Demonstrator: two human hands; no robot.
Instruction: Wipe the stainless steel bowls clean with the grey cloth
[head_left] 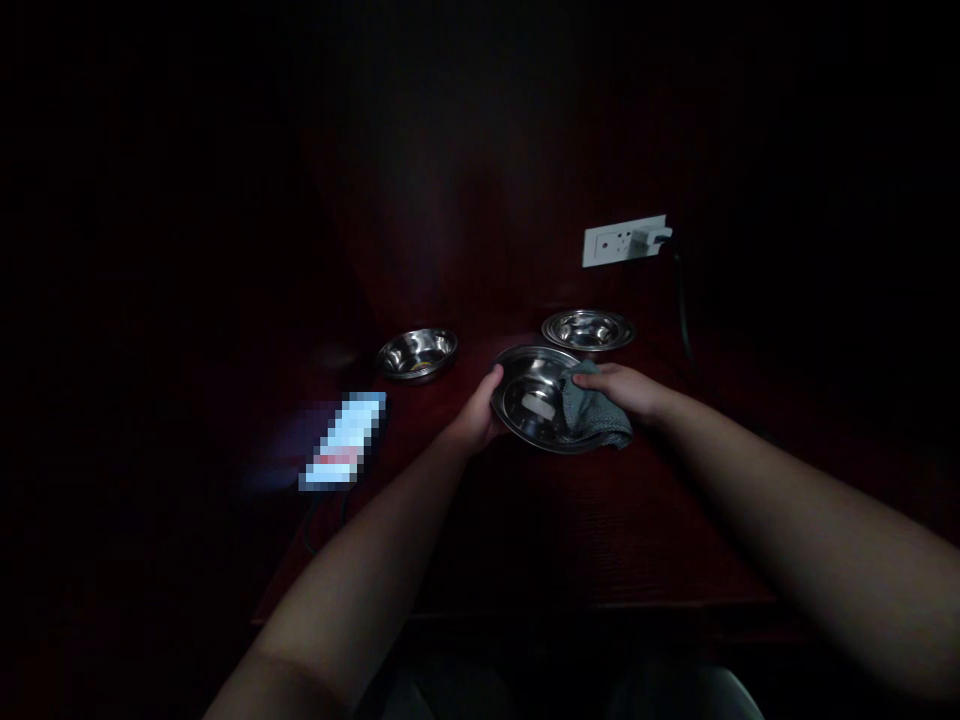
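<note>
Three steel bowls stand on the dark red bench (pixel 600 540); there is also one cloth, one phone and one wall socket. The middle bowl (pixel 529 400) is at the centre of the bench, tilted toward the person; the left hand (pixel 476 415) grasps its left rim, thumb over the edge; the right hand (pixel 626 390) grips the grey cloth (pixel 596 418), which lies over the right rim and partly inside this bowl. Both forearms reach forward from the near side. The second bowl (pixel 417 353) is far left, the third bowl (pixel 589 330) far right, both apart from the hands; their content I cannot tell. The lit phone (pixel 345 440) lies left; the wall socket (pixel 616 243) holds a white plug (pixel 651 238).
</note>
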